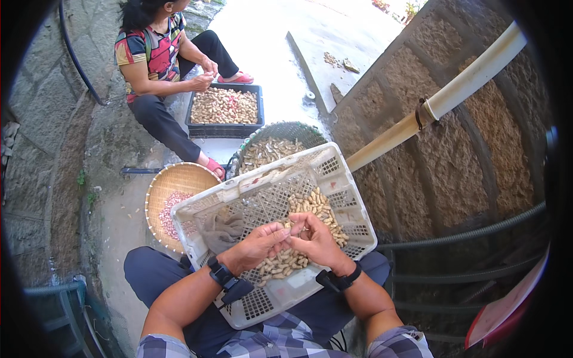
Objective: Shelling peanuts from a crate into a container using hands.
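Note:
A white plastic crate (353, 197) rests tilted across my lap, with unshelled peanuts (315, 203) heaped along its right side and near edge. Above them, my left hand (264, 241) and my right hand (317, 241) meet at the fingertips. Both pinch a small peanut that the fingers mostly hide. A crumpled grey cloth (219, 235) lies in the crate's left part, beside my left wrist.
A round woven bamboo tray (156, 201) with pink-and-white kernels sits left of the crate. Beyond are a mesh basket (309, 134) of shells and a black crate (224, 130) of peanuts before a seated person (156, 58). A stone wall (443, 165) with a pipe (394, 134) rises right.

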`<state>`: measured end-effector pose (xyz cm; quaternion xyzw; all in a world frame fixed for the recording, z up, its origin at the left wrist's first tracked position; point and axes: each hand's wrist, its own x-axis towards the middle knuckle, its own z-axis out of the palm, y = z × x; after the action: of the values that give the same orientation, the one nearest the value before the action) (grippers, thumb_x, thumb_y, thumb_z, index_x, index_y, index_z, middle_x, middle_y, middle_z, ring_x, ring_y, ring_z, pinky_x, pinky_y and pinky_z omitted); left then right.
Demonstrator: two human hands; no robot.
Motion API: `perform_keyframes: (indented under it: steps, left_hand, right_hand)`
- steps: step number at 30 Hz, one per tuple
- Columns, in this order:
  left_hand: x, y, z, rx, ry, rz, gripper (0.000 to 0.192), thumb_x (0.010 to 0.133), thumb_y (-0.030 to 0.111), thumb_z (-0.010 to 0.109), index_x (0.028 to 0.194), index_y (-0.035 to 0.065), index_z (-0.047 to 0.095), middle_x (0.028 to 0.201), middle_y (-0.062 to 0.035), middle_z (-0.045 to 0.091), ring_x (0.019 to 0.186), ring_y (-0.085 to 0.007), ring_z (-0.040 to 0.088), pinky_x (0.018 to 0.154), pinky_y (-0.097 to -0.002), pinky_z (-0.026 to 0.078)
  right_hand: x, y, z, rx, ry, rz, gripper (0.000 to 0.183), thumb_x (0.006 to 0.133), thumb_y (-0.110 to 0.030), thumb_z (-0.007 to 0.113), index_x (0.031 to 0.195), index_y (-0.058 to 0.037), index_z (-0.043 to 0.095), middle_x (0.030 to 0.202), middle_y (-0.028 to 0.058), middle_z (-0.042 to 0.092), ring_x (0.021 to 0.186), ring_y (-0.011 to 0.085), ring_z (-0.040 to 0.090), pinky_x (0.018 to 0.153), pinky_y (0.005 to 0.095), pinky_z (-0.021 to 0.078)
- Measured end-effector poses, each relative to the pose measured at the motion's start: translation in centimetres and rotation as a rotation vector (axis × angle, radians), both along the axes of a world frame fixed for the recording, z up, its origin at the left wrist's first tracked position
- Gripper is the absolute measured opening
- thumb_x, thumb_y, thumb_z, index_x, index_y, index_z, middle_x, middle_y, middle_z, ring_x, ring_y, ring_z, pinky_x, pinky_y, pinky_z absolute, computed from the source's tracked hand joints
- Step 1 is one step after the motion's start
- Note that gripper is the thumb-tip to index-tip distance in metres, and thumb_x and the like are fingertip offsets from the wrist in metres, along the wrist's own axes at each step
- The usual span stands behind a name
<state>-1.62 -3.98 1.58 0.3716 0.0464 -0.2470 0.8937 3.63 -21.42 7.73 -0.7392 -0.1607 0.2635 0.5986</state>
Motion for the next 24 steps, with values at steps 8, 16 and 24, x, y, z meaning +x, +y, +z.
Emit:
perform_keyframes:
  steps: [8, 16, 24]
  left_hand:
    - [0.0, 0.7, 2.0, 0.176, -0.113, -0.015, 0.021, 0.101, 0.027, 0.05, 0.092, 0.0095, 0.057, 0.076, 0.0026, 0.058, 0.063, 0.0002, 0.047, 0.053, -0.0158, 0.036]
    - [0.1, 1.4, 1.1, 0.323, -0.188, 0.076, 0.023, 0.101, 0.03, 0.05, 0.095, 0.0102, 0.06, 0.071, 0.0067, 0.054, 0.06, 0.0009, 0.043, 0.053, -0.0158, 0.033]
    - [-0.1, -0.2, 1.1, 0.193, -0.088, 0.25, 0.027, 0.1, 0.032, 0.05, 0.104, 0.0076, 0.06, 0.073, 0.0068, 0.053, 0.061, 0.0009, 0.041, 0.052, -0.0156, 0.032]
  right_hand:
    - [1.7, -0.4, 0.5, -0.156, -0.096, 0.296, 0.036, 0.086, -0.006, 0.068, 0.12, 0.0005, 0.056, 0.077, -0.0002, 0.058, 0.065, 0.0045, 0.057, 0.055, 0.0204, 0.0439]
    - [3.0, 0.5, 0.7, -0.096, -0.127, 0.401, 0.038, 0.088, -0.009, 0.067, 0.123, -0.0005, 0.056, 0.074, -0.0005, 0.058, 0.062, 0.0039, 0.053, 0.054, 0.0205, 0.0418]
    - [3.1, 1.0, -0.7, 0.013, -0.035, 0.363, 0.038, 0.089, -0.011, 0.068, 0.124, -0.0028, 0.057, 0.077, -0.004, 0.057, 0.065, 0.0022, 0.049, 0.057, 0.0194, 0.0396]
